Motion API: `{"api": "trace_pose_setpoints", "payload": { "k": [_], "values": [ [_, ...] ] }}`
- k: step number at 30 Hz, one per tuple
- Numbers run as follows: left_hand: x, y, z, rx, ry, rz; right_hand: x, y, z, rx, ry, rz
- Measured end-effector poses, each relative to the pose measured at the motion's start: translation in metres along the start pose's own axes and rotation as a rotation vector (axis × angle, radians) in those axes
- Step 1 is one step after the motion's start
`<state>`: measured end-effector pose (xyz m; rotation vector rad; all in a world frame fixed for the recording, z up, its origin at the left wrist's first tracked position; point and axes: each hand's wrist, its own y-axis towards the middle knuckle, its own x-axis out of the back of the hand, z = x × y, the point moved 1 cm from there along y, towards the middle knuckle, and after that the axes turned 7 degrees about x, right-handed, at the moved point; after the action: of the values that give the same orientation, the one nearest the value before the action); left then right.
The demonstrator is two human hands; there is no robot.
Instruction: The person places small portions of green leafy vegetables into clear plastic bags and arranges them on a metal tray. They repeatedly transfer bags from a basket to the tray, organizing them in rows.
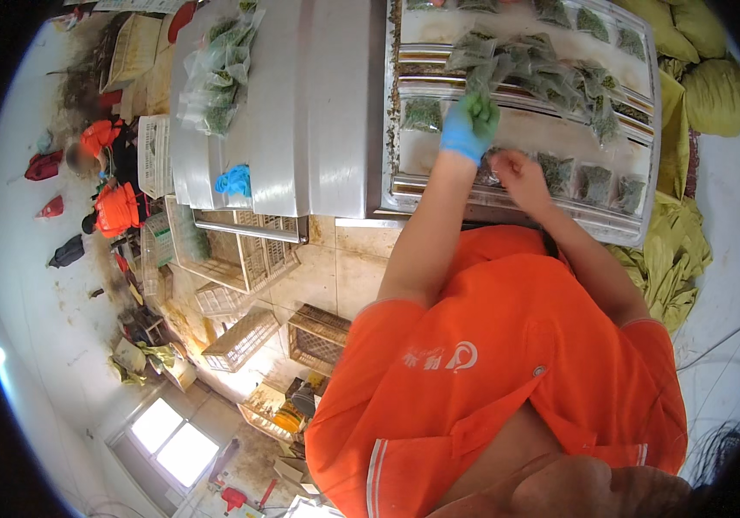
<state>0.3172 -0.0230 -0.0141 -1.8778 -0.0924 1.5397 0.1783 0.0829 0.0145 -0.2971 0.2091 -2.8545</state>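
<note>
My left hand [471, 127], in a blue glove whose fingers look green, closes at the narrowed end of a clear plastic bag of green granules [483, 71]. My right hand [517, 171] is bare and blurred by motion, with its fingertips at a clear bag by the near seal bar; whether it grips the bag cannot be told. Both hands are over the bed of what looks like a vacuum packing machine [402, 155]. A heap of filled bags [538, 71] lies across its middle. Filled bags [593, 181] line the near bar, and one bag [422, 115] lies left of my glove.
The machine's stainless-steel lid [337, 116] stretches left, bearing more filled bags [221, 78] and a blue glove [234, 180]. Plastic crates [240, 340] stand on the floor. Yellow-green sacks [716, 90] are stacked at right. Fingertips of another person [436, 2] show at the top edge; two people in orange work far left.
</note>
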Motion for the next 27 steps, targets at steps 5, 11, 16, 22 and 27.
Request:
{"api": "trace_pose_setpoints", "payload": {
  "k": [5, 11, 16, 22, 27],
  "values": [
    [0.002, -0.095, -0.006, 0.027, 0.399, -0.222, 0.035, 0.034, 0.057, -0.558, 1.026, -0.065],
    [0.041, -0.134, -0.066, -0.303, 1.412, -0.272, 0.001, 0.045, 0.048, -0.528, 0.405, 0.281],
    [0.063, -0.135, -0.080, -0.701, 1.955, -0.587, -0.053, 0.062, 0.023, -0.253, -0.148, 0.365],
    [0.085, -0.133, -0.073, -0.865, 2.039, -0.705, -0.078, 0.058, 0.028, 0.198, -0.921, 0.338],
    [0.091, -0.140, -0.077, -0.789, 2.270, -0.716, -0.057, 0.039, 0.034, 0.356, -0.738, 0.278]
  ]
}}
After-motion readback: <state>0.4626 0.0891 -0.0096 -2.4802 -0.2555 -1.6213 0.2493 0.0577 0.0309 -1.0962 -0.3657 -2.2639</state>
